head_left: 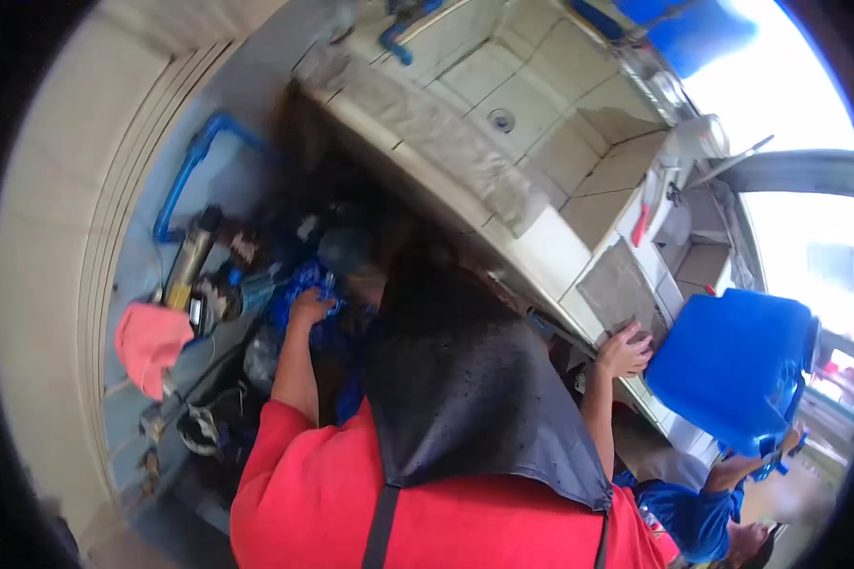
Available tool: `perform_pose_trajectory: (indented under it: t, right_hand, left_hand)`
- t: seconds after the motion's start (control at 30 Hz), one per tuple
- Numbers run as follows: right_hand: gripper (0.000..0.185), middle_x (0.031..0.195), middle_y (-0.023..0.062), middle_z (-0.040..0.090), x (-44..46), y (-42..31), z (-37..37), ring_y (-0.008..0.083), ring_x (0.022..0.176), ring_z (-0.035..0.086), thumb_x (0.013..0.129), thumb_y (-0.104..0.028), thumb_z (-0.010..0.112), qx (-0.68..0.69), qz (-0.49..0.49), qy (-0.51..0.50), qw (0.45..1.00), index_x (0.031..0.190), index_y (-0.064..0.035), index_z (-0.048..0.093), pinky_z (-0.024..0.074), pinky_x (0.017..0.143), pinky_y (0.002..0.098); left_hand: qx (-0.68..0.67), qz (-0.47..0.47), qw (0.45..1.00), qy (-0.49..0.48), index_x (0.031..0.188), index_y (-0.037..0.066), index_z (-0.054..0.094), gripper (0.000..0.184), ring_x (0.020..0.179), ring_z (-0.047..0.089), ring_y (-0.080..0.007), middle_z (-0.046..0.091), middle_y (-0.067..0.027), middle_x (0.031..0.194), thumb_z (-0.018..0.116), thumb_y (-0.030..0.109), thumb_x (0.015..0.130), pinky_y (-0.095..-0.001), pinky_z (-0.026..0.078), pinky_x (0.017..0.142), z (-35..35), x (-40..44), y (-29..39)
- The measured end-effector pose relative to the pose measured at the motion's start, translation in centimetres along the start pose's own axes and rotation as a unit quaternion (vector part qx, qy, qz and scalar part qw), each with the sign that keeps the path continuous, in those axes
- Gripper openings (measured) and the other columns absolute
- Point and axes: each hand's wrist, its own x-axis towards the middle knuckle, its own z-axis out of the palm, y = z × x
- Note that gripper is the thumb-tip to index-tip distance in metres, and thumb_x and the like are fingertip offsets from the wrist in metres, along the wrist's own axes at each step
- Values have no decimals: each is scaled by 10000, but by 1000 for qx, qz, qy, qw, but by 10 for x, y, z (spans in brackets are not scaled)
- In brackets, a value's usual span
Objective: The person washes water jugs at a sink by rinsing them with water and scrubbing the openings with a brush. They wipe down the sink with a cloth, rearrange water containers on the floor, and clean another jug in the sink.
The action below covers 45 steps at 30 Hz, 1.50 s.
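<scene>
My left hand reaches down into the dim space under the counter. Its fingers are closed on a crumpled blue plastic bag, though the dark partly hides the grip. A clear plastic bag lies just below that hand. My right hand rests on the edge of the tiled counter, fingers apart and holding nothing. Right beside it stands a large blue plastic container. A black apron over a red shirt covers the middle of the view.
A tiled sink with a drain is set in the counter. A red-handled brush lies on its ledge. Blue pipe and a pink cloth are along the left wall. Another person in a blue shirt is at lower right.
</scene>
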Motion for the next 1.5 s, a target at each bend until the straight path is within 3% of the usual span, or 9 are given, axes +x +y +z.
perform_pose_trajectory:
  t: [0.27, 0.37, 0.47, 0.63, 1.1, 1.17, 1.27, 1.4, 1.5]
  right_hand:
    - [695, 1501, 239, 380, -5, 6, 9, 409, 1400, 311, 954, -642, 446, 8, -10, 53, 999, 1422, -133, 515, 234, 1129, 566]
    - [653, 1478, 240, 406, -9, 1, 3, 404, 1386, 335, 962, -605, 473, -4, -19, 64, 998, 1396, -123, 544, 255, 1124, 552]
    - [608, 1450, 225, 437, -10, 2, 6, 397, 1370, 358, 961, -572, 506, -14, -36, 91, 995, 1379, -135, 565, 281, 1111, 551]
    - [571, 1440, 220, 451, -10, 5, 7, 401, 1345, 393, 957, -546, 530, -17, -24, 104, 994, 1371, -156, 576, 301, 1107, 535]
    - [529, 1419, 245, 479, -12, -4, -4, 409, 1329, 418, 953, -481, 567, 10, -30, 106, 994, 1330, -112, 605, 327, 1101, 520]
    - [526, 1428, 234, 473, -12, -5, -4, 409, 1335, 410, 953, -481, 567, 20, -34, 112, 993, 1327, -113, 607, 319, 1105, 519]
    - [527, 1436, 221, 470, -13, -4, -2, 396, 1339, 412, 954, -486, 563, 1, -31, 116, 993, 1334, -124, 603, 318, 1111, 505]
    - [528, 1435, 224, 468, -13, -1, 0, 393, 1339, 416, 958, -482, 558, -17, -45, 115, 992, 1354, -134, 588, 324, 1106, 504]
    - [541, 1441, 219, 464, -14, -2, -1, 418, 1351, 389, 940, -484, 584, 10, -44, 103, 994, 1358, -141, 582, 312, 1109, 538]
  left_hand:
    - [-3, 225, 971, 77, 1225, 67, 653, 534, 962, 680, -351, 707, -189, 1031, 757, 384, 809, -421, 531, 825, -165, -25, 200]
    - [-20, 368, 904, 215, 1014, 53, 703, 267, 738, 681, -288, 693, -137, 790, 724, 266, 854, -386, 530, 680, -218, -33, 257]
    - [-59, 444, 860, 242, 970, 45, 695, 231, 725, 671, -285, 676, -128, 793, 723, 243, 854, -382, 527, 669, -250, -25, 297]
    - [77, 568, 778, 259, 943, 59, 694, 190, 784, 652, -307, 654, -115, 871, 711, 224, 850, -409, 519, 691, -263, 14, 337]
    - [171, 537, 821, 93, 1053, 66, 686, 286, 834, 653, -305, 652, -130, 911, 748, 207, 812, -403, 520, 721, -285, 29, 381]
    - [196, 514, 834, 45, 1128, 69, 668, 362, 947, 640, -323, 644, -152, 1037, 758, 208, 806, -406, 515, 826, -292, 33, 382]
    - [193, 565, 782, 178, 1232, 52, 615, 477, 1210, 514, -388, 554, -190, 1296, 762, 215, 808, -427, 426, 1021, -293, 18, 380]
    - [153, 563, 791, 182, 1239, 58, 625, 489, 1133, 563, -383, 597, -197, 1197, 765, 230, 803, -445, 460, 957, -297, -20, 376]
    - [174, 459, 871, -2, 1175, 51, 651, 398, 985, 639, -368, 665, -178, 1075, 729, 248, 838, -448, 508, 877, -293, -55, 354]
